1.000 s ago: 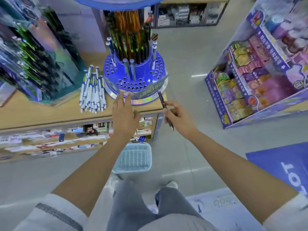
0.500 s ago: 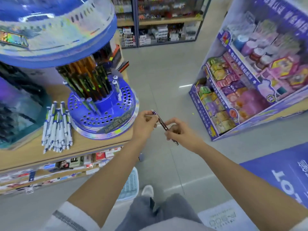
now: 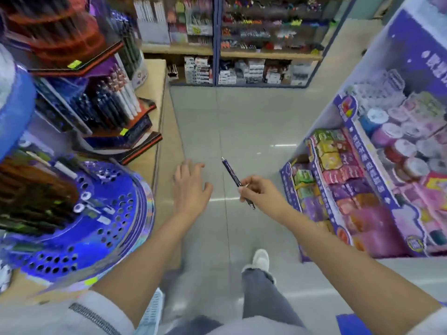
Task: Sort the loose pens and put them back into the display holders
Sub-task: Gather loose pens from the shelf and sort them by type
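My right hand [image 3: 262, 194] pinches a dark blue pen [image 3: 232, 176] over the aisle floor, its tip pointing up and away. My left hand [image 3: 189, 186] hovers with fingers spread, holding nothing, just right of the wooden counter's corner. The round blue display holder [image 3: 104, 228] with many holes stands at lower left on the counter, with dark and orange pens in its inner rings. Further back on the counter a tiered dark display [image 3: 116, 110] holds black and white pens.
The wooden counter [image 3: 160, 112] runs along the left. A purple cardboard stand of toys and tapes [image 3: 362, 180] fills the right side. Stationery shelves [image 3: 254, 56] close the aisle's far end. A light blue basket [image 3: 153, 310] sits on the floor by my feet.
The view has swung right and forward along the aisle. My left hand let go of the pen and spread open; the right hand keeps the pen. The loose white pens have left the view.
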Tool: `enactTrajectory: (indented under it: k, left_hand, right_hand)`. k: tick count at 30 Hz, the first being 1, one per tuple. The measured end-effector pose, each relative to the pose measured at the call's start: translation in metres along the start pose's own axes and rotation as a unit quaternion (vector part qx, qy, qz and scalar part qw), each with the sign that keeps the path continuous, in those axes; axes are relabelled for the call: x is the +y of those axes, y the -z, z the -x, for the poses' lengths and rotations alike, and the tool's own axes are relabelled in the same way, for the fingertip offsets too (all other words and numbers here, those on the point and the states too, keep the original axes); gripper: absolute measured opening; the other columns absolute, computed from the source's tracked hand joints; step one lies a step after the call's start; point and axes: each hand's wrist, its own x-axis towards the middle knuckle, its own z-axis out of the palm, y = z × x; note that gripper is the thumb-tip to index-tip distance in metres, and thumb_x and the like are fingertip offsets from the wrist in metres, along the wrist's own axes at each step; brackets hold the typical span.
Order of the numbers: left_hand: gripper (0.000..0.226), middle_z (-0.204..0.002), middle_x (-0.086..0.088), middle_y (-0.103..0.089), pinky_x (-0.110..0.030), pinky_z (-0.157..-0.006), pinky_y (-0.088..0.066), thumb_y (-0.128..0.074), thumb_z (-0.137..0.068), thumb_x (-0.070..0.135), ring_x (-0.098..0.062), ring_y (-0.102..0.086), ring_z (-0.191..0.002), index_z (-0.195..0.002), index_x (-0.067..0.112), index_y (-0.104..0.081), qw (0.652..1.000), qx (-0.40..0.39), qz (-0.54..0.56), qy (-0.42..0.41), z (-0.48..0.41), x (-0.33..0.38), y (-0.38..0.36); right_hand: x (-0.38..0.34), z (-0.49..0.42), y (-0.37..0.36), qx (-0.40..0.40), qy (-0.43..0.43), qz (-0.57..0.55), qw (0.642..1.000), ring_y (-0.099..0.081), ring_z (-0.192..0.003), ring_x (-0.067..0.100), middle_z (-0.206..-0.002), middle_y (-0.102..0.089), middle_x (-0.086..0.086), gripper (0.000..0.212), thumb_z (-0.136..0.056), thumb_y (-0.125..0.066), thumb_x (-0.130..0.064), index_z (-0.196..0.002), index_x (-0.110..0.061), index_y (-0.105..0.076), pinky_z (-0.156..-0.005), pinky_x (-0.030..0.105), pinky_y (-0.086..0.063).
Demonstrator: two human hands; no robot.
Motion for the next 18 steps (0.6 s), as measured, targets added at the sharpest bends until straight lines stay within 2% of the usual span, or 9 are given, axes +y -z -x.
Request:
enactTrajectory:
  k: [2, 5, 11, 14, 18]
  left_hand:
    - [0.055, -0.142, -0.023, -0.04, -0.046, -0.113, -0.023, -0.065, -0.078, 0.026, -0.039, -0.031, -0.135, -0.129, 0.009, -0.05, 0.998, 0.012, -0.036, 0.052, -0.029, 0.005, -0.008]
    - [0.064, -0.153, -0.023, -0.026, -0.044, -0.117, -0.013, -0.065, -0.081, 0.029, -0.037, -0.018, -0.143, -0.137, 0.008, -0.042, 0.988, 0.028, -0.067, 0.134, -0.061, 0.012, -0.007]
    - [0.086, -0.16, -0.018, -0.002, -0.047, -0.119, -0.008, -0.068, -0.081, 0.034, -0.035, 0.002, -0.148, -0.151, 0.011, -0.023, 0.962, 0.082, -0.073, 0.25, -0.118, -0.006, -0.006]
    - [0.095, -0.159, -0.019, 0.01, -0.047, -0.118, -0.005, -0.068, -0.08, 0.037, -0.036, 0.01, -0.147, -0.153, 0.009, -0.013, 0.944, 0.08, -0.089, 0.307, -0.143, -0.019, -0.007]
    - [0.1, -0.159, -0.02, 0.011, -0.048, -0.118, -0.009, -0.07, -0.078, 0.038, -0.037, 0.009, -0.147, -0.152, 0.006, -0.01, 0.926, 0.089, -0.085, 0.358, -0.168, -0.023, -0.018]
  right_hand:
    - [-0.011, -0.039, 0.021, -0.034, 0.006, 0.009, 0.999, -0.053, -0.065, 0.022, -0.063, -0.066, -0.002, 0.009, -0.092, -0.062, -0.014, -0.089, -0.018, -0.055, -0.059, 0.029, -0.042]
    - [-0.039, -0.09, 0.042, -0.1, 0.026, 0.039, 0.994, -0.049, -0.057, 0.018, -0.064, -0.064, 0.002, 0.007, -0.093, -0.06, -0.011, -0.091, -0.014, -0.054, -0.05, 0.019, -0.039]
    - [-0.082, -0.191, 0.038, -0.206, 0.071, 0.07, 0.973, -0.049, -0.057, 0.017, -0.064, -0.063, 0.004, 0.006, -0.093, -0.06, -0.009, -0.092, -0.013, -0.056, -0.052, 0.021, -0.04]
    - [-0.097, -0.239, 0.024, -0.242, 0.079, 0.092, 0.963, -0.05, -0.053, 0.009, -0.065, -0.063, 0.001, 0.004, -0.093, -0.061, -0.012, -0.094, -0.013, -0.057, -0.053, 0.019, -0.04]
    - [-0.115, -0.299, 0.001, -0.279, 0.091, 0.113, 0.949, -0.048, -0.045, 0.0, -0.064, -0.062, 0.001, 0.006, -0.093, -0.06, -0.012, -0.09, -0.014, -0.056, -0.051, 0.019, -0.039]
